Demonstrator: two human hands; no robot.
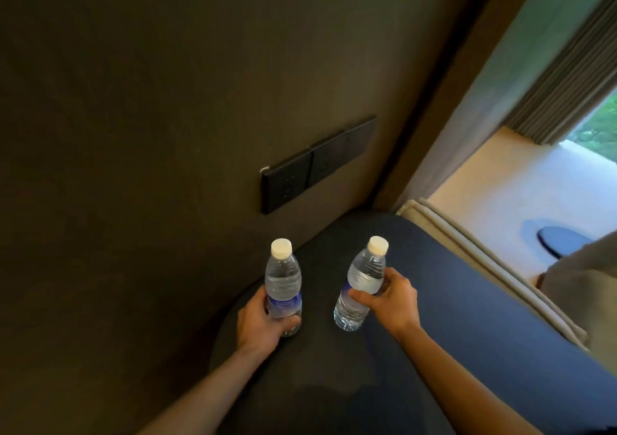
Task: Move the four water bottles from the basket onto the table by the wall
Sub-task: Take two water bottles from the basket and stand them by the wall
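Note:
Two clear water bottles with white caps are over the dark round table (434, 301) that stands against the brown wall. My left hand (263, 324) grips the left bottle (283, 277) around its blue label; it stands upright with its base at the table top. My right hand (392, 299) holds the right bottle (364, 277) at its middle, tilted with the cap leaning right. Whether its base touches the table I cannot tell. The basket is out of view.
A black socket panel (317, 164) is set in the wall just behind the table. To the right are a beige upholstered edge (484, 261), a light floor (500, 180) with a dark round base (564, 241), and grey curtains (567, 77) by a window.

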